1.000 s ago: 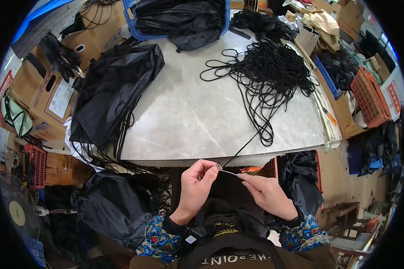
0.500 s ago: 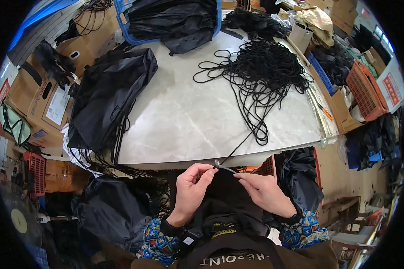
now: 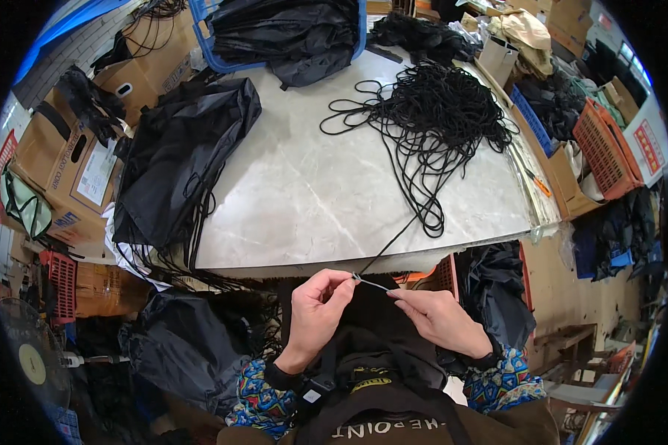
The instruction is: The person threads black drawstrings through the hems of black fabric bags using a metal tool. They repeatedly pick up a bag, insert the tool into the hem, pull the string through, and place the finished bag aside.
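1. Nine to ten o'clock: cardboard box (image 3: 67, 167) beside the table.
2. Ten o'clock: black drawstring bags (image 3: 189, 148) lay piled on the marbled tabletop (image 3: 297, 193), cords trailing over its near edge, probably to keep them from tangling.
3. Between eleven and twelve: blue crate (image 3: 362, 41) held black fabric.
4. Six o'clock: left hand (image 3: 318, 308) had thumb and forefinger closed in a pinch, apparently on the black cord (image 3: 387, 248), near its meeting with the tool.
5. Five o'clock: slim grey tool (image 3: 375, 284) bridged both hands; whether cord passed through its tip, could not tell.
6. Four to five: right hand (image 3: 441, 319) pinched the tool's other end, fingers curled, likely for steadiness.
7. One to two: cord heap (image 3: 449, 107) sat loose, presumably so lengths could pull free.
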Demonstrator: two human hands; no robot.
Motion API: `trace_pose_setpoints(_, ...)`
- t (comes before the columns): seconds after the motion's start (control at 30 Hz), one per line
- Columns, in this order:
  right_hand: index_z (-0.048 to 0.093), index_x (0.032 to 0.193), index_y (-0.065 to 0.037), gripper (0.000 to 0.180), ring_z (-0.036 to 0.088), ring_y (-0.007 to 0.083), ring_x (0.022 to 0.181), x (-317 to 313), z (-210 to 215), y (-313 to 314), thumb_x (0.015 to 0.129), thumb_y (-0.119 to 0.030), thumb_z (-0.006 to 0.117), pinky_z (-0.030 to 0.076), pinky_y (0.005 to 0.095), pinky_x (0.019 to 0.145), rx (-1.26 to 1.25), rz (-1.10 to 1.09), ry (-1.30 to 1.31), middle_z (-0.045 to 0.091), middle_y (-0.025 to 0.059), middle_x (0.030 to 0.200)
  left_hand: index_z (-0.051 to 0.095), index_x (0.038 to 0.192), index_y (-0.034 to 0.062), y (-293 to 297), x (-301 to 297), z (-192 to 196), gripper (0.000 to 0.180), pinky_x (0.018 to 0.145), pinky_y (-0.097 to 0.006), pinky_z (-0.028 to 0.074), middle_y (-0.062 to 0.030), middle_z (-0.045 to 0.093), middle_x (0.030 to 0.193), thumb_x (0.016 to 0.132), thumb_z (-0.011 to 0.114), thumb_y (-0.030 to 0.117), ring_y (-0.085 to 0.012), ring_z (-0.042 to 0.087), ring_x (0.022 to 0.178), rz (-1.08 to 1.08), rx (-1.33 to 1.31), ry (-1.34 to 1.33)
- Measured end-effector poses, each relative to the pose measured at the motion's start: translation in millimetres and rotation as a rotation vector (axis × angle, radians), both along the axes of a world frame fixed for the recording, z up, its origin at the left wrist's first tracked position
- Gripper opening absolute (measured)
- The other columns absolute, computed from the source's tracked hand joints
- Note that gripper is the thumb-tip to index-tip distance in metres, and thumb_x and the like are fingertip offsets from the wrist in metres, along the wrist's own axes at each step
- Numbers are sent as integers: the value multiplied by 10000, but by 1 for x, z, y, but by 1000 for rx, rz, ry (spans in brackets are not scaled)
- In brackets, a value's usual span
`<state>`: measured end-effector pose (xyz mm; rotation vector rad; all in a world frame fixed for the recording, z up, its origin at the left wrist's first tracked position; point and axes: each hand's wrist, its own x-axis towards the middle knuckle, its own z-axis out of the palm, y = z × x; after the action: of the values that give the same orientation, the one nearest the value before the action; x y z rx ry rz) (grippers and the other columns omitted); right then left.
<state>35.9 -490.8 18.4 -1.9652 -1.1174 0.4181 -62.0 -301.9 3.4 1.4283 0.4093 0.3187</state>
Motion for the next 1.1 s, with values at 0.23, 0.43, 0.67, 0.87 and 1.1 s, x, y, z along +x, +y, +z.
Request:
trace_pose_setpoints(0.23,598,1072,7,225,609,386,697,2,-1,-1,863,-77,576,481,412,573,-16,39,3,620,220,791,638,946,-35,-2,0,-6,133,568,-167,399,18,615,756,893,606,82,-7,486,637,47,135,-20)
trace_pose_setpoints(0.43,603,1075,-16,226,616,350,652,2,-14,-3,858,-72,576,483,413,544,-5,-43,-222,618,184,743,620,1085,-58,0,1,-3,222,577,-212,465,-79,672,834,911,582,75,-74,561,629,-31,-154,14)
trace_pose_setpoints(0.67,594,1095,2,278,632,322,672,2,-7,3,822,-41,622,497,365,565,-109,37,-282,639,165,791,619,1051,-43,7,2,-3,187,670,-236,488,-100,659,863,919,560,76,-115,590,688,-21,-370,3)
trace_pose_setpoints(0.87,556,983,-22,178,567,235,642,3,-4,-1,821,-78,602,442,341,493,24,137,-486,532,76,691,600,950,17,55,11,31,112,801,-284,449,-51,586,827,939,533,107,-124,546,758,568,229,-292)
trace_pose_setpoints(1.1,638,886,-25,75,512,240,858,20,4,-21,835,-80,634,424,320,732,238,214,-251,541,98,866,619,996,35,210,-48,-6,148,608,-200,398,2,582,815,940,549,153,-64,491,669,1092,321,-342)
